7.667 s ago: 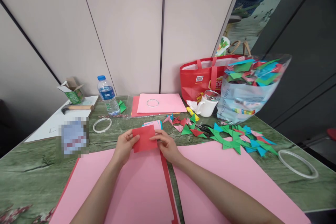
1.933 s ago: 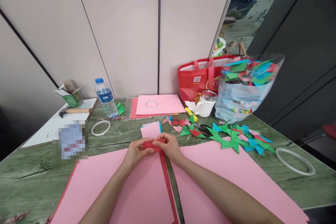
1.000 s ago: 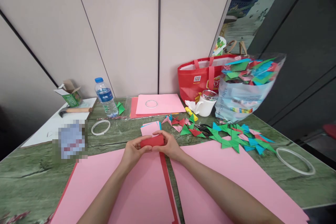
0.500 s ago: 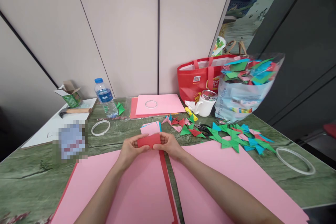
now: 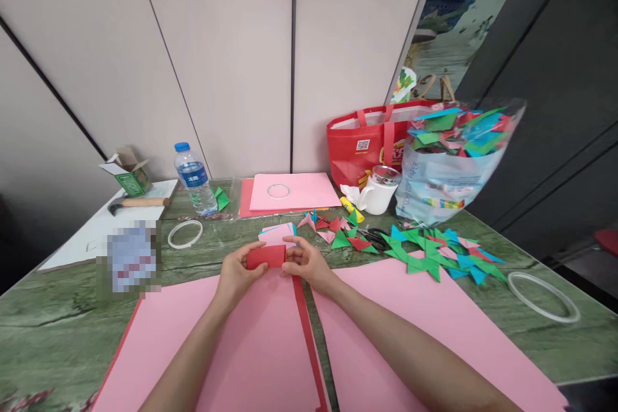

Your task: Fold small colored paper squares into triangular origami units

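A small folded piece of red paper is held up above the large pink sheets. My left hand pinches its left part, thumb in front and fingers behind. At the paper's right edge, my right hand has its thumb and curled fingers closed on the side, with the index finger raised a little. Just beyond the hands lies a small stack of pink and blue paper slips. Beneath my forearms are a large pink sheet with red under it and a second pink sheet.
Folded paper pieces, black scissors and a glue stick lie to the right. Behind stand a white mug, a red bag and a bag of folded pieces. At left are a water bottle and hammer.
The red paper has shifted slightly left and looks narrower. My right index finger has lifted from its top edge, and the right hand now sits at its right side.
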`<state>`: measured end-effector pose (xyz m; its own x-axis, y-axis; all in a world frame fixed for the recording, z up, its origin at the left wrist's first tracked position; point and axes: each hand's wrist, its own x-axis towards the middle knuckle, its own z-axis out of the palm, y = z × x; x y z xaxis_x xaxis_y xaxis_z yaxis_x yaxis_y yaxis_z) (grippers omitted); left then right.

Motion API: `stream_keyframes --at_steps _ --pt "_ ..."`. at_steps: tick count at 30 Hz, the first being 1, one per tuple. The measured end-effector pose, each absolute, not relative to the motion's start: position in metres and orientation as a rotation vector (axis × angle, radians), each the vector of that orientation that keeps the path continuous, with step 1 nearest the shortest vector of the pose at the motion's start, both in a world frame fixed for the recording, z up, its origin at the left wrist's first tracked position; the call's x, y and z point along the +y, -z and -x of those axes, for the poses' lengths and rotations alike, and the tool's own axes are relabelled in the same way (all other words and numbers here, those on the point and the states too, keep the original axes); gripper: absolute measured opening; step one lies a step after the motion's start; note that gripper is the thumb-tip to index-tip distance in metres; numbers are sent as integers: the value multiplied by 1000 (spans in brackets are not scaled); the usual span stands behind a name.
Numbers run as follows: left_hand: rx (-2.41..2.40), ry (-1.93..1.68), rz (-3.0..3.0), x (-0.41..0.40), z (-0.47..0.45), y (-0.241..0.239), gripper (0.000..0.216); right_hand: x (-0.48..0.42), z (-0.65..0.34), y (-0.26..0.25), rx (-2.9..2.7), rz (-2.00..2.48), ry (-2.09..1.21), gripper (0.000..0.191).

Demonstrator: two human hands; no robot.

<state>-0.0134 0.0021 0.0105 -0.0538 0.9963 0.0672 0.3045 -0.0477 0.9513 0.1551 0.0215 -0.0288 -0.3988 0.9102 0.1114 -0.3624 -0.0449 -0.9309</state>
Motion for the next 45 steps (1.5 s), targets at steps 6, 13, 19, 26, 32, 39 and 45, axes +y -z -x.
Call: stream_keyframes --at_steps 6,13,19,26,32,39,45 --pt "1507 -1169 -1597 0 10 -8 42 18 -149 29 -1268 724 -1464 43" --pt "1412 -1123 -1702 -3 3 4 46 16 -153 29 -1492 840 -1293 39" --pt "1223 -1106 -1387 -3 3 -7 49 19 -152 32 -1399 810 -1452 34" --pt "959 -1029 -1165 -5 10 -22 53 19 -152 28 -1323 737 -1514 34" --pt "828 -1055 -1139 -5 8 -17 43 19 -151 33 -1407 848 -1254 47" --pt "876 -1072 -1160 -2 13 -17 39 20 -151 39 -1434 800 -1269 45" --pt "985 -1136 -1250 3 18 -15 32 28 -150 40 -1286 685 -1388 32"
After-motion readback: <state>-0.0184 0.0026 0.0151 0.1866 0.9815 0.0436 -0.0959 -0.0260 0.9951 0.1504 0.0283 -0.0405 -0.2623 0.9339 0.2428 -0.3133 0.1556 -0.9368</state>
